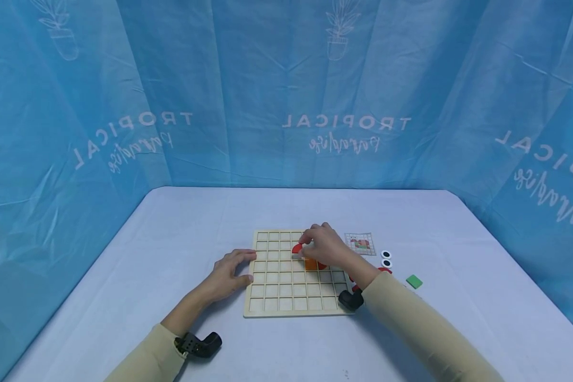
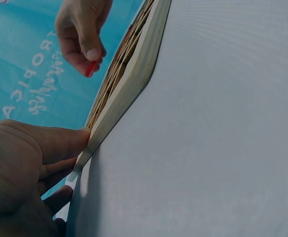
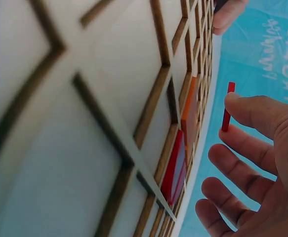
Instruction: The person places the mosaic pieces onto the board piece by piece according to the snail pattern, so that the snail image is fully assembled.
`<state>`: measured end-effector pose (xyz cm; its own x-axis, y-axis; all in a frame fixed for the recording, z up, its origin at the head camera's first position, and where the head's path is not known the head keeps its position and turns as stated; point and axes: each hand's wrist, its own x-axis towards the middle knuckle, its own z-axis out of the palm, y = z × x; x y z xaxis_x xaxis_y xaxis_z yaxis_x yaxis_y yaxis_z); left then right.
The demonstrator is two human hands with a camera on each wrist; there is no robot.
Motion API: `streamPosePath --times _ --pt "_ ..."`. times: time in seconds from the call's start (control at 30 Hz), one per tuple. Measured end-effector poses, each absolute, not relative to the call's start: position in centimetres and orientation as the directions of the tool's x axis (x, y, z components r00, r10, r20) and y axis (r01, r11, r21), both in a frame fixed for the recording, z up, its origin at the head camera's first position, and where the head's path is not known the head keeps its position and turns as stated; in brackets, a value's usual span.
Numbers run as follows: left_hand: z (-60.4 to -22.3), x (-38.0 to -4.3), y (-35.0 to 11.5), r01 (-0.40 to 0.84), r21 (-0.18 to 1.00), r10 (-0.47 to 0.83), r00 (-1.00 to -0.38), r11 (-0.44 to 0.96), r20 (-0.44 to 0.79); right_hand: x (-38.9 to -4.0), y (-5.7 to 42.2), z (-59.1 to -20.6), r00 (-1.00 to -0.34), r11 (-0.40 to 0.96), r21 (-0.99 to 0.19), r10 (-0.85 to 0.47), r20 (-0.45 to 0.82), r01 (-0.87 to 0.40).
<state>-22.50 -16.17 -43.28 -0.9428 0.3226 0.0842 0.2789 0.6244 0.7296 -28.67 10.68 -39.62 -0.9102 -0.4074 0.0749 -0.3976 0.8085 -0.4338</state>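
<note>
A wooden grid board (image 1: 270, 291) lies on the table. My left hand (image 1: 226, 277) rests at its left edge, thumb and fingers stretched out; in the left wrist view the thumb (image 2: 67, 143) touches the rim. Over the board's upper middle, my right hand (image 1: 328, 246) pinches a red tile (image 1: 296, 248) with a rounded edge. The right wrist view shows this thin tile (image 3: 227, 106) between thumb and index finger, raised off the grid, the other fingers spread. Below that hand, an orange tile (image 1: 310, 264) and a red tile (image 1: 322, 266) sit in grid cells, partly hidden.
Right of the board lie a printed pattern card (image 1: 360, 244), two white discs with black centres (image 1: 386, 259), and a green square tile (image 1: 414, 281). More red pieces (image 1: 384, 270) are partly hidden by the right forearm. A blue curtain (image 1: 286, 90) surrounds the white table (image 1: 210, 217).
</note>
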Motion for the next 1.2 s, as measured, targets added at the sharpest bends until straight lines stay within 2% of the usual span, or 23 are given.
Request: streamPosePath --times 0.53,0.83,1.07,1.2 --pt "-43.1 -22.3 -16.0 0.245 0.74 0.304 -0.951 0.626 0.057 -29.0 10.4 -40.7 -0.904 0.844 -0.336 -0.421 0.069 -0.419" --pt "-43.1 -22.4 -16.2 0.268 0.735 0.32 -0.945 0.623 0.074 -28.8 10.3 -40.8 -0.886 0.832 -0.311 -0.451 0.103 -0.46" --pt "-43.1 -22.3 -16.2 0.268 0.736 0.318 -0.945 0.622 0.075 -28.7 10.6 -40.6 -0.885 0.828 -0.319 -0.456 0.093 -0.46" --pt "-43.0 -22.3 -16.2 0.262 0.733 0.313 -0.947 0.628 0.071 -28.4 11.6 -39.6 -0.905 0.829 -0.372 -0.417 0.084 -0.417"
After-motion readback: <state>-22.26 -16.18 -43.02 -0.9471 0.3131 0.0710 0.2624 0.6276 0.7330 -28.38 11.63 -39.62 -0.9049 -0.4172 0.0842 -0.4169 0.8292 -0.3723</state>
